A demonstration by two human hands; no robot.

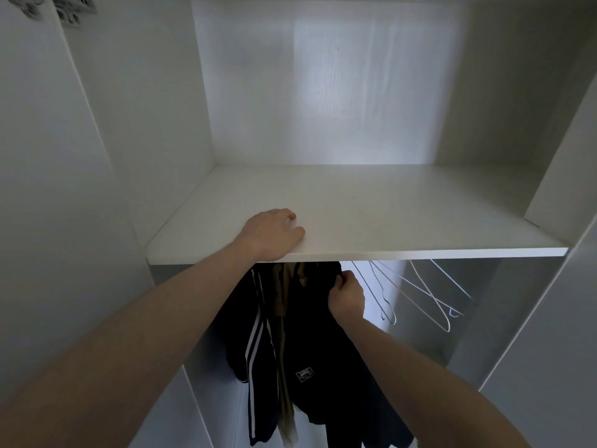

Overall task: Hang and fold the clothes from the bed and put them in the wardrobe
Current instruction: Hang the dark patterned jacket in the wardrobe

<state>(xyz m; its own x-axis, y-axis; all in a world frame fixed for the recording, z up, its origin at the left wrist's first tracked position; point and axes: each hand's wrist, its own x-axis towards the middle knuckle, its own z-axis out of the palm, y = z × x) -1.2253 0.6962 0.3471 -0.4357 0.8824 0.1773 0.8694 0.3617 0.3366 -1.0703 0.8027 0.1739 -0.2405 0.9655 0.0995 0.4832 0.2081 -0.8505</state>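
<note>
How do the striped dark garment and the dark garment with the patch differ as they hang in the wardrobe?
The striped dark garment hangs leftmost and untouched; the patch garment hangs further right, with the right hand gripping its top. The first has white stripes running down it; the second is plain except for a small light patch. Both are dark and hang below the shelf.

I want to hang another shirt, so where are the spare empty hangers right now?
The empty wire hangers hang under the wardrobe shelf at centre-right of the head view, just right of the right hand and the dark clothes.
</note>
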